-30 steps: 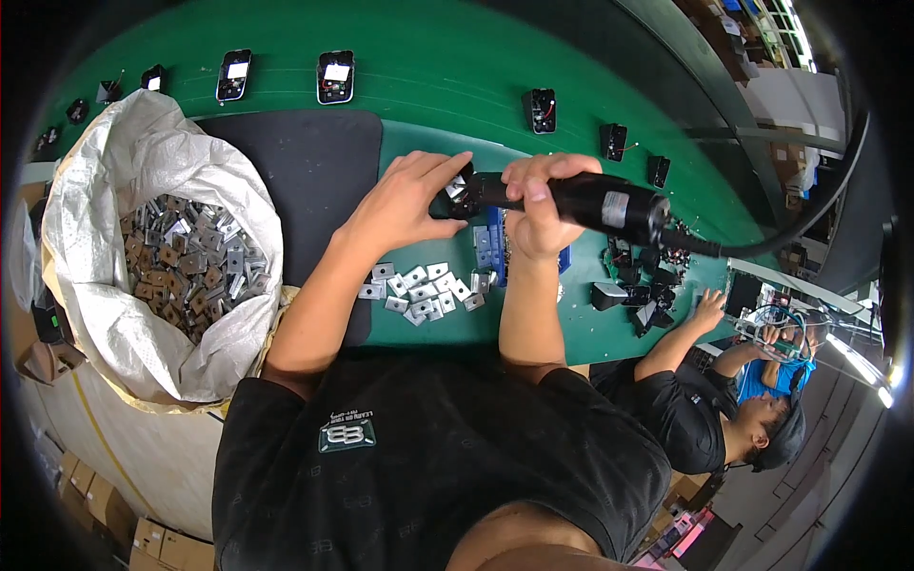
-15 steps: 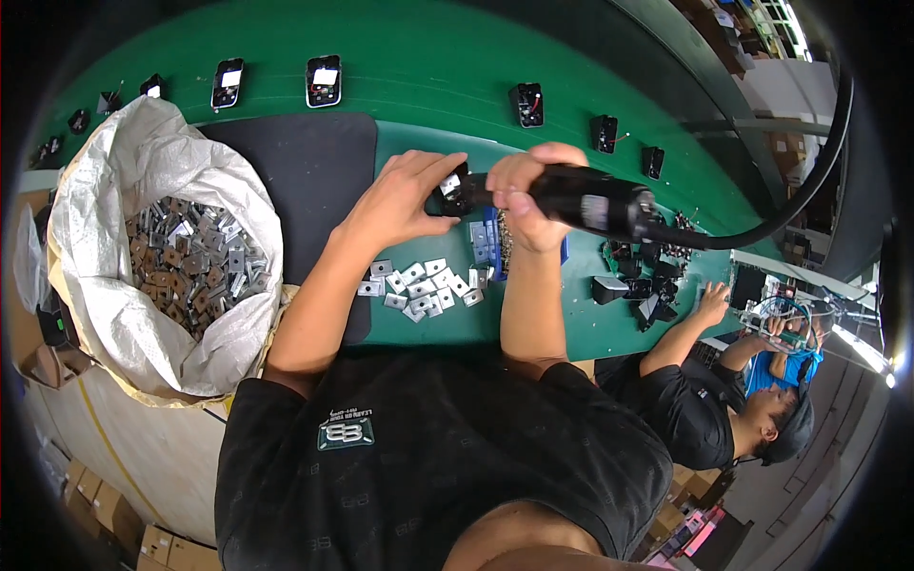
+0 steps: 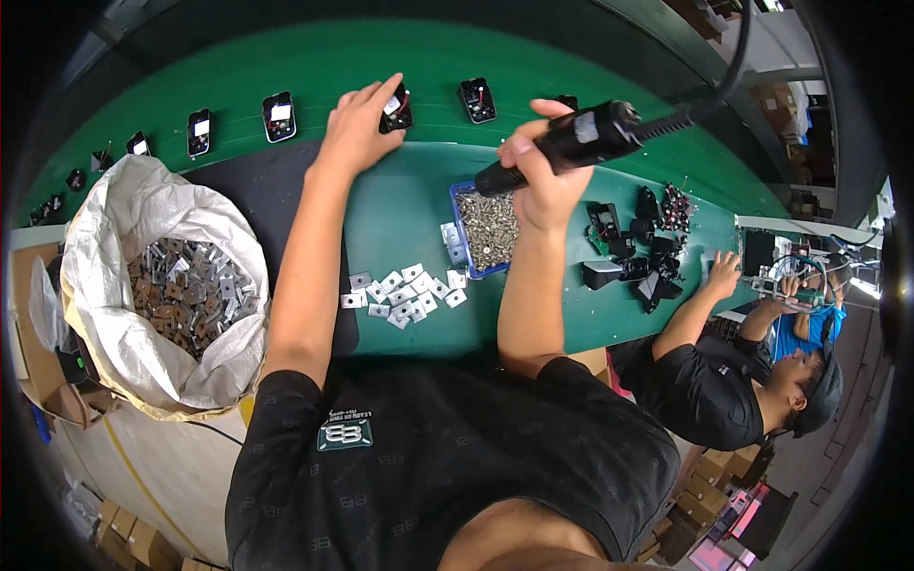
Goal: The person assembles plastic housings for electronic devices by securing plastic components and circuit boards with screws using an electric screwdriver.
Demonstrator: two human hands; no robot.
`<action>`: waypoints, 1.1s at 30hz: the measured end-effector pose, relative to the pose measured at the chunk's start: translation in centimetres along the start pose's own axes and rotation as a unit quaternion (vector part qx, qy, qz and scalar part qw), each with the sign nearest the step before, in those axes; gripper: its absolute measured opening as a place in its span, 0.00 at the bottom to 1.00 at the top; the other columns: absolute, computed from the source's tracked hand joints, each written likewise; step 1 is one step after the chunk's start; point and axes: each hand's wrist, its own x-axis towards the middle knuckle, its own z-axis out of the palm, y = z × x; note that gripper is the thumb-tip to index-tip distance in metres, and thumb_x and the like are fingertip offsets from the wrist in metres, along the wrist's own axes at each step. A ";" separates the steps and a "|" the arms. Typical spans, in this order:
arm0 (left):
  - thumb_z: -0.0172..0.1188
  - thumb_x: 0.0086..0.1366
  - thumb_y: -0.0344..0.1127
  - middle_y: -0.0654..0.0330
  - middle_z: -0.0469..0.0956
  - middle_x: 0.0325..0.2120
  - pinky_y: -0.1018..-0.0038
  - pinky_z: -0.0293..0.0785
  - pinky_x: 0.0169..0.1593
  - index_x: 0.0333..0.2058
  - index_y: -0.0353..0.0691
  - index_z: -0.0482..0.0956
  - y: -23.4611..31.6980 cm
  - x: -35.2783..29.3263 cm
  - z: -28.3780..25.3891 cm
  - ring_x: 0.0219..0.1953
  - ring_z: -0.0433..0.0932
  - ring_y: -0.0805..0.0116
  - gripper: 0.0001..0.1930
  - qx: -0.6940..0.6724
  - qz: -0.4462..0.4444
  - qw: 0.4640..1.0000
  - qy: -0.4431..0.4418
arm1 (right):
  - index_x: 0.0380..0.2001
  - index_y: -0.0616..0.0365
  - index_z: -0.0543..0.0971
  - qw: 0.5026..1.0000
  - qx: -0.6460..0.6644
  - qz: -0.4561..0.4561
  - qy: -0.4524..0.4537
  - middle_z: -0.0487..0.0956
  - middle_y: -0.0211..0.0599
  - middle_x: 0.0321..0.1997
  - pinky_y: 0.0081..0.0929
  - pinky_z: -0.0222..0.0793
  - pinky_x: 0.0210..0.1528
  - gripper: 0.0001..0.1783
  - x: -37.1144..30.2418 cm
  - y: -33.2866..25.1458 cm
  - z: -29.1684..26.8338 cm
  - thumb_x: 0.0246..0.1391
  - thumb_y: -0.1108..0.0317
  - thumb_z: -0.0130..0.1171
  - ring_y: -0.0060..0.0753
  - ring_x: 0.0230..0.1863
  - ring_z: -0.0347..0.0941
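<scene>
Black casing (image 3: 396,112) sits at the green strip's (image 3: 333,57) near edge, the left hand (image 3: 354,131) closed around it. The right hand (image 3: 545,176) grips a power screwdriver (image 3: 588,133) near the blue tray (image 3: 458,211); a low swing could knock it, spilling screws (image 3: 488,236).

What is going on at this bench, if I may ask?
A person works at a green bench: the left hand grasps a black housing on the far green strip, where other housings lie in a row. The right hand grips a black corded electric screwdriver above the bench, near a blue tray filled with screws. Small metal plates lie loose on the bench, and an open white sack of metal pieces stands to the left.
</scene>
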 end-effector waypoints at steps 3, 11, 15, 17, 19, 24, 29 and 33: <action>0.67 0.46 0.35 0.45 0.61 0.61 0.53 0.61 0.60 0.65 0.57 0.58 0.6 0.8 -1.0 0.62 0.60 0.44 0.45 0.065 -0.034 0.996 -0.045 | 0.44 0.68 0.71 0.999 -0.014 0.030 -0.010 0.74 0.35 0.22 0.26 0.70 0.30 0.23 0.0 0.1 0.2 0.40 0.82 0.58 0.25 0.21 0.70; 0.65 0.49 0.35 0.45 0.58 0.62 0.53 0.57 0.61 0.64 0.53 0.59 2.6 -0.6 -1.9 0.64 0.56 0.47 0.41 0.032 -0.010 0.999 0.018 | 0.46 0.68 0.69 0.998 0.048 -0.035 -0.010 0.72 0.34 0.21 0.30 0.70 0.29 0.23 0.2 -1.2 -0.8 0.44 0.76 0.58 0.26 0.20 0.68; 0.66 0.50 0.40 0.49 0.66 0.57 0.57 0.61 0.59 0.58 0.41 0.67 4.3 1.5 -0.1 0.59 0.63 0.50 0.35 0.024 0.095 0.993 0.067 | 0.47 0.68 0.69 0.999 0.036 -0.016 0.019 0.72 0.35 0.22 0.29 0.70 0.29 0.23 0.3 -1.6 -1.1 0.43 0.77 0.58 0.26 0.20 0.69; 0.69 0.48 0.45 0.49 0.68 0.55 0.57 0.61 0.58 0.57 0.36 0.66 5.4 2.6 1.1 0.57 0.65 0.50 0.39 0.053 0.108 0.991 0.066 | 0.47 0.68 0.69 0.999 0.031 -0.013 0.022 0.73 0.35 0.22 0.29 0.70 0.29 0.23 0.1 -2.0 -1.1 0.43 0.77 0.58 0.26 0.21 0.69; 0.69 0.47 0.47 0.49 0.68 0.55 0.57 0.61 0.57 0.57 0.35 0.67 6.2 3.7 2.6 0.56 0.66 0.50 0.40 0.075 0.094 0.991 0.053 | 0.47 0.68 0.69 0.999 0.012 -0.012 0.032 0.73 0.36 0.23 0.28 0.69 0.29 0.24 -0.1 -2.6 -0.9 0.43 0.79 0.58 0.26 0.21 0.69; 0.70 0.44 0.50 0.51 0.74 0.49 0.60 0.61 0.56 0.55 0.33 0.68 6.2 5.5 4.6 0.52 0.71 0.55 0.41 0.108 0.087 0.989 -0.048 | 0.47 0.68 0.68 0.999 0.007 -0.016 0.030 0.73 0.36 0.22 0.27 0.69 0.30 0.25 -0.3 -2.7 -1.6 0.42 0.79 0.59 0.26 0.21 0.69; 0.70 0.45 0.46 0.47 0.77 0.43 0.61 0.68 0.52 0.53 0.32 0.70 6.4 2.0 1.3 0.46 0.75 0.50 0.37 0.028 0.107 0.993 0.044 | 0.47 0.68 0.68 0.999 0.037 -0.020 0.035 0.72 0.35 0.22 0.29 0.68 0.29 0.24 -0.1 -3.2 -2.1 0.43 0.76 0.59 0.27 0.21 0.68; 0.69 0.45 0.44 0.46 0.75 0.46 0.61 0.66 0.55 0.55 0.31 0.68 6.2 -3.4 -3.0 0.49 0.73 0.50 0.39 0.000 0.067 0.998 0.019 | 0.46 0.69 0.69 0.998 0.034 0.006 0.051 0.73 0.35 0.22 0.30 0.68 0.28 0.24 0.3 -3.1 -2.4 0.42 0.76 0.59 0.28 0.21 0.68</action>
